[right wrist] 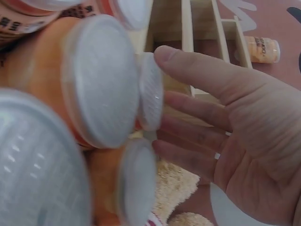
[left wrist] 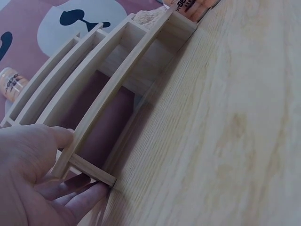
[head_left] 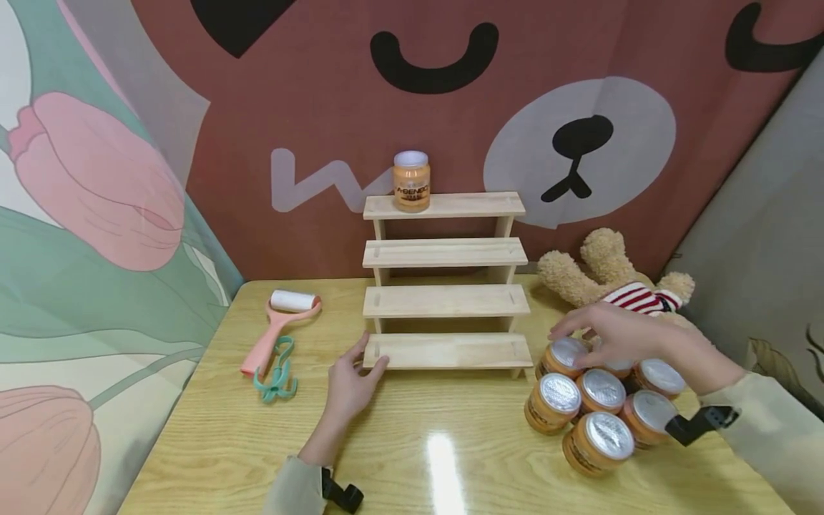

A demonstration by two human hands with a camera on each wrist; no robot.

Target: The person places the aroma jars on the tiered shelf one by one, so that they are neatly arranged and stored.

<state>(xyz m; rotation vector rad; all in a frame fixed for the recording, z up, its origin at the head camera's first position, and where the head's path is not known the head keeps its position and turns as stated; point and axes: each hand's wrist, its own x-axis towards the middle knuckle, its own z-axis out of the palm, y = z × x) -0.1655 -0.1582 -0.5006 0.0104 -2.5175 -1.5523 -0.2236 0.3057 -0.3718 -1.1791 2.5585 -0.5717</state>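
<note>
A four-tier wooden step shelf [head_left: 444, 351] stands mid-table. My left hand [head_left: 350, 386] grips the left end of its lowest step, thumb over the board and fingers round the side. On the left of the top step sits an upright orange jar [head_left: 412, 187] with a pale lid. Several similar jars [head_left: 600, 443] with silvery lids are bunched at the shelf's right. Over the back of this bunch hovers my right hand [head_left: 614, 332], fingers extended and parted. In the right wrist view its fingertips are right at the lid [right wrist: 151, 92] of one jar.
A plush bear [head_left: 608, 268] in a striped top lies behind the jars. At the table's left are a pink lint roller [head_left: 273, 329] and a green hook-like holder [head_left: 277, 375]. A printed cloth [head_left: 309, 93] hangs behind the table [head_left: 399, 443].
</note>
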